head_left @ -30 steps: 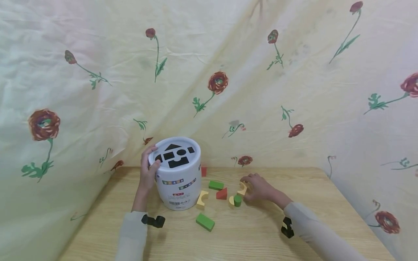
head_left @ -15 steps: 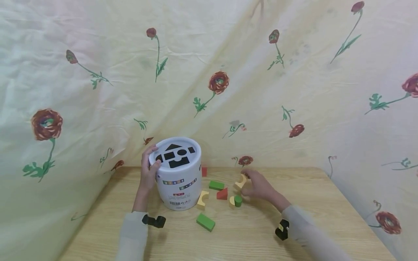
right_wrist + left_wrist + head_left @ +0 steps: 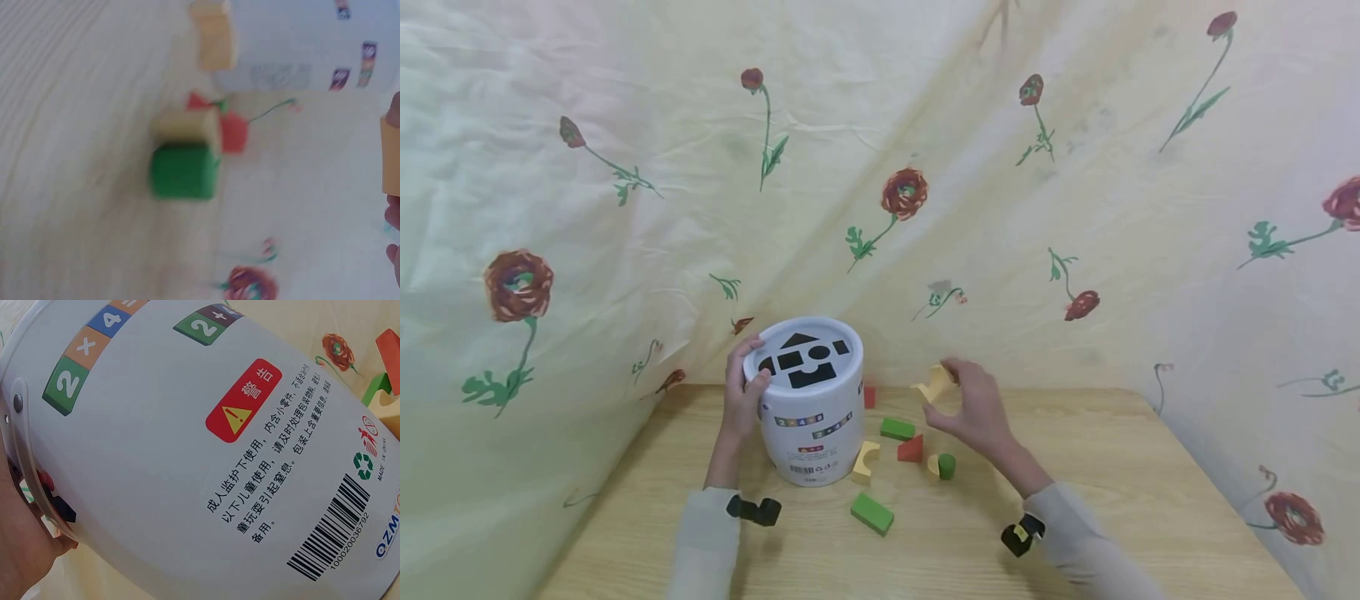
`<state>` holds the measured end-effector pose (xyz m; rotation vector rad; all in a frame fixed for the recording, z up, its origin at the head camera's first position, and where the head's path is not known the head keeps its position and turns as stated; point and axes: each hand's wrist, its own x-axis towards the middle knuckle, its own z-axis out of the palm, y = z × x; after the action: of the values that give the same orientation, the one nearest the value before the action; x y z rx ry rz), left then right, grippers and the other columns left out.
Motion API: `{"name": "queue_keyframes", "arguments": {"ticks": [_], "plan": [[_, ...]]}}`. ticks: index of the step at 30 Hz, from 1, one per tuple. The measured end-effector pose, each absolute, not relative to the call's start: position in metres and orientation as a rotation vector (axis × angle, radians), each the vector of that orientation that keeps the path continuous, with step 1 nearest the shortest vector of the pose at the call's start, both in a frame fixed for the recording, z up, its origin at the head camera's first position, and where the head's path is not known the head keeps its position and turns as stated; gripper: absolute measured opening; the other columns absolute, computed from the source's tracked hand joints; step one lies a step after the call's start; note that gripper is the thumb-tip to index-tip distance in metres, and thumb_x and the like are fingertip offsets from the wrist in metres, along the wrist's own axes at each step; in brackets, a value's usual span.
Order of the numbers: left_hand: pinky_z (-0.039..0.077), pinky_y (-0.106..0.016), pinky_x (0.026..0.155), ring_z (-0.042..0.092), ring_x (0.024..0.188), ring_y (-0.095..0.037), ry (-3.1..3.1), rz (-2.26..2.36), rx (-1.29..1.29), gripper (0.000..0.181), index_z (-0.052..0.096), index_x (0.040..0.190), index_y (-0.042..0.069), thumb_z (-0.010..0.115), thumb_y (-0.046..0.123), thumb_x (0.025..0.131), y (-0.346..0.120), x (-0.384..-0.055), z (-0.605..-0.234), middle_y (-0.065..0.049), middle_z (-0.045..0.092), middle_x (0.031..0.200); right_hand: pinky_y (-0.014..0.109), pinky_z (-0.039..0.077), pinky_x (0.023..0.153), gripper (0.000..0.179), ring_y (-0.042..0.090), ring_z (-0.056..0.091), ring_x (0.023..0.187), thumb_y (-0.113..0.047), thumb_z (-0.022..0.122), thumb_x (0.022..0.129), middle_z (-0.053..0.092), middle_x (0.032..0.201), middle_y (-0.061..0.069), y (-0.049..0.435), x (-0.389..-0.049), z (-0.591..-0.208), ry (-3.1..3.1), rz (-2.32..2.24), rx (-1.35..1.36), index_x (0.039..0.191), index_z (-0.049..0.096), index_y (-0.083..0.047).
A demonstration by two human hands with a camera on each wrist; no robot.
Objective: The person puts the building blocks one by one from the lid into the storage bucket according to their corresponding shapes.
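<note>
My left hand (image 3: 741, 404) grips the rim of a white shape-sorter bucket (image 3: 812, 429), thumb over the top edge. Black shaped holes mark its lid (image 3: 800, 381): a triangle, a circle, rectangles and an arch among them. In the left wrist view the printed bucket wall (image 3: 156, 456) fills most of the frame. My right hand (image 3: 981, 412) pinches a yellow arch block (image 3: 935, 385) between thumb and fingers, raised above the table to the right of the bucket. Only an edge of that arch block (image 3: 391, 156) shows in the right wrist view.
Beside the bucket's foot stands another yellow arch block (image 3: 863, 465). Around it lie green rectangular blocks (image 3: 872, 513), a red slanted block (image 3: 911, 449), a yellow half-round block (image 3: 932, 466) touching a green cylinder (image 3: 947, 467), and a red block (image 3: 869, 397). A flowered cloth (image 3: 985, 333) hangs behind the table.
My right hand has lifted the yellow arch block off the table, moving it up and left towards the bucket. The left hand and bucket have stayed in place.
</note>
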<state>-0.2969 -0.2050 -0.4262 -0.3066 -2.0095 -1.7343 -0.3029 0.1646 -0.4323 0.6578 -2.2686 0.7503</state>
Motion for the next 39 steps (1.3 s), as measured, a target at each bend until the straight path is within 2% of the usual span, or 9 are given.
{"name": "queue_keyframes", "arguments": {"ticks": [5,10,16,24,30,33,35,39], "plan": [[0.038,-0.059,0.115,0.032,0.145,-0.03,-2.019,-1.723,-0.303,0.055,0.039,0.149,0.011,0.048,0.022,0.096,-0.204,-0.296,-0.425,-0.005,0.024,0.165,0.046,0.048,0.083,0.073,0.032,0.061,0.093,-0.03,0.086,0.066,0.067,0.106,0.016,0.141,-0.296,-0.413,-2.114,0.719,0.719,0.125,0.059,0.003],[0.038,-0.059,0.116,0.032,0.145,-0.03,-2.019,-1.721,-0.301,0.055,0.038,0.149,0.011,0.048,0.023,0.096,-0.204,-0.297,-0.426,-0.005,0.024,0.165,0.044,0.047,0.083,0.074,0.029,0.06,0.096,-0.028,0.086,0.064,0.066,0.107,0.014,0.117,-0.292,-0.397,-2.009,0.725,0.786,0.125,0.059,0.002],[0.04,-0.058,0.114,0.033,0.144,-0.029,-2.031,-1.724,-0.286,0.054,0.039,0.149,0.012,0.048,0.023,0.096,-0.204,-0.298,-0.428,-0.004,0.025,0.165,0.044,0.043,0.095,0.074,0.026,0.056,0.104,-0.031,0.087,0.068,0.064,0.114,0.011,0.089,-0.287,-0.381,-2.016,0.8,0.838,0.129,0.057,0.0],[0.04,-0.059,0.113,0.034,0.144,-0.031,-2.024,-1.721,-0.285,0.054,0.039,0.149,0.011,0.048,0.023,0.097,-0.204,-0.299,-0.426,-0.005,0.026,0.165,0.047,0.042,0.098,0.073,0.027,0.053,0.108,-0.04,0.08,0.076,0.064,0.117,0.01,0.051,-0.282,-0.369,-2.103,0.733,0.818,0.134,0.055,-0.003],[0.041,-0.058,0.113,0.035,0.143,-0.032,-2.027,-1.721,-0.292,0.055,0.039,0.149,0.011,0.049,0.023,0.096,-0.205,-0.298,-0.426,-0.006,0.026,0.164,0.048,0.044,0.1,0.077,0.026,0.054,0.107,-0.045,0.082,0.075,0.064,0.117,0.009,0.026,-0.279,-0.365,-2.223,0.716,0.742,0.134,0.055,-0.004],[0.047,-0.051,0.108,0.038,0.141,-0.031,-2.035,-1.715,-0.293,0.054,0.039,0.149,0.011,0.049,0.023,0.097,-0.205,-0.297,-0.425,-0.005,0.026,0.164,0.047,0.044,0.101,0.077,0.024,0.054,0.107,-0.048,0.081,0.076,0.063,0.118,0.007,0.017,-0.277,-0.365,-2.295,0.699,0.691,0.136,0.055,-0.007],[0.05,-0.041,0.104,0.04,0.139,-0.03,-2.045,-1.712,-0.294,0.055,0.039,0.149,0.012,0.049,0.023,0.097,-0.205,-0.296,-0.424,-0.005,0.026,0.165,0.048,0.044,0.103,0.078,0.024,0.054,0.107,-0.05,0.08,0.077,0.063,0.119,0.007,0.013,-0.276,-0.366,-2.325,0.699,0.675,0.136,0.054,-0.008],[0.051,-0.026,0.095,0.041,0.137,-0.03,-2.044,-1.714,-0.297,0.055,0.039,0.15,0.013,0.049,0.023,0.097,-0.205,-0.294,-0.423,-0.005,0.025,0.165,0.047,0.044,0.101,0.077,0.023,0.054,0.107,-0.05,0.08,0.077,0.063,0.121,0.007,0.007,-0.274,-0.367,-2.334,0.71,0.672,0.136,0.054,-0.007]]}}
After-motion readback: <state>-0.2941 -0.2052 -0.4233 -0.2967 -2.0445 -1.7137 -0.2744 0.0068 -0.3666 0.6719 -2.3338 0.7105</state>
